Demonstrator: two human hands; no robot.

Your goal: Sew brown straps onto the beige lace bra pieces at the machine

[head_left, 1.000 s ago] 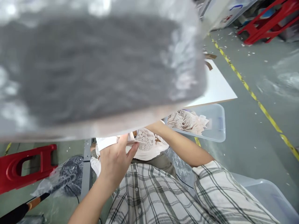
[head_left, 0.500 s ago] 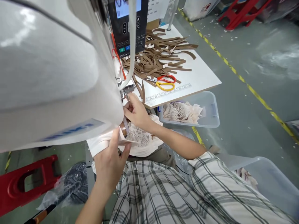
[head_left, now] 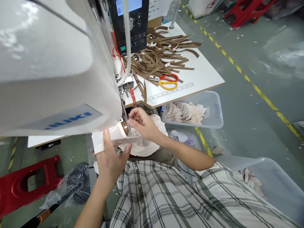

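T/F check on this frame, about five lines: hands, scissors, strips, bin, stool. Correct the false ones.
1. Both hands are gripping scissors. False: the left hand touches pale fabric, the right hand is beside the sewing machine, and the scissors lie on the white table.
2. Brown strips are spread on the white table. True.
3. The clear bin by the table's near edge holds pale pieces. True.
4. The stool at lower left is blue. False: that stool is red.
5. The machine bears blue JUKI lettering. True.
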